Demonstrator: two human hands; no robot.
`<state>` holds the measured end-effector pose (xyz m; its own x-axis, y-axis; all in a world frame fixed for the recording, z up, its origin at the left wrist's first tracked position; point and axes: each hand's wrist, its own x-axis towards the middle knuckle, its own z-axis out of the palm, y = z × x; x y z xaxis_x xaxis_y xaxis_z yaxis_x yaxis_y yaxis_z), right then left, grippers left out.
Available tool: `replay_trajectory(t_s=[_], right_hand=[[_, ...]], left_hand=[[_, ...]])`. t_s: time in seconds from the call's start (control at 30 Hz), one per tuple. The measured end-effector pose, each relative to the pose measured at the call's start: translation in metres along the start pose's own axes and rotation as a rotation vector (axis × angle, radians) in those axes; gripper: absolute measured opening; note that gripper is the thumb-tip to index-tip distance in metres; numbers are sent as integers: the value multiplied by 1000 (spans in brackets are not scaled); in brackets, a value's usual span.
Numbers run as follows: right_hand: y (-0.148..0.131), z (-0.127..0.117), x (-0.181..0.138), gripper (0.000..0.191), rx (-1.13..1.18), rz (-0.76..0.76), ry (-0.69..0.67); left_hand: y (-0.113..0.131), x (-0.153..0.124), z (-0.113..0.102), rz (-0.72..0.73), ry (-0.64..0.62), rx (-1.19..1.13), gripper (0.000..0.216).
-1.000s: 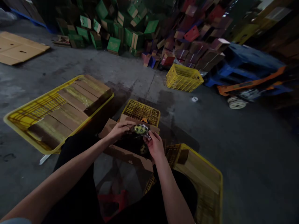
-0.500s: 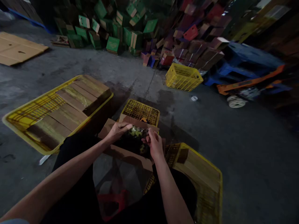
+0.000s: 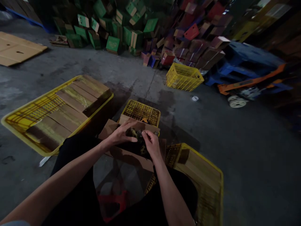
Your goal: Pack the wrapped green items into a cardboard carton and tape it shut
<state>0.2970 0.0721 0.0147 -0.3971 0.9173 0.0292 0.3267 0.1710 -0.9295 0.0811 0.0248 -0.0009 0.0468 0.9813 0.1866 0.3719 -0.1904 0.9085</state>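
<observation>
An open cardboard box with raised flaps sits between my knees, in front of an upturned yellow crate. Over it is a shiny clear plastic bag with dark and yellow-green contents whose kind I cannot make out. My left hand is open at the bag's left side, thumb and fingers apart. The fingertips of my right hand are pinched together on the plastic at its right. More dark, yellow-spotted contents show lower in the box, mostly in shadow.
Yellow crates holding cardboard boxes stand at left and right. The small yellow crate has something orange on it. Beyond are another yellow crate, an orange pallet jack, piled green cartons and a red stool.
My left hand has let go of the bag and spread its fingers. My right hand has moved a little to the left, pinching the plastic, and the bag looks less stretched.
</observation>
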Motion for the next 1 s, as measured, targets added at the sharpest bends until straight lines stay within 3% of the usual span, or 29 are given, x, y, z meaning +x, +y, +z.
replay_trajectory(t_s=[0.1, 0.23, 0.33, 0.47, 0.73, 0.87, 1.0], right_hand=[[3, 4, 0, 35, 38, 34, -52], [7, 3, 3, 36, 154, 80, -109], [9, 1, 7, 31, -135, 28, -84], [11, 10, 4, 27, -670, 6, -270], [22, 30, -13, 27, -832, 69, -433], [21, 24, -8, 31, -835, 39, -411], [12, 9, -2, 28, -639, -58, -209]], left_hand=[[-1, -1, -3, 90, -107, 176, 63], [5, -4, -7, 16, -146, 291, 37], [7, -7, -7, -77, -106, 357, 29], [6, -9, -4, -183, -75, 505, 26], [6, -8, 1, -243, -139, 751, 30], [1, -12, 6, -250, -200, 765, 24], [-8, -12, 7, -246, -208, 678, 29]])
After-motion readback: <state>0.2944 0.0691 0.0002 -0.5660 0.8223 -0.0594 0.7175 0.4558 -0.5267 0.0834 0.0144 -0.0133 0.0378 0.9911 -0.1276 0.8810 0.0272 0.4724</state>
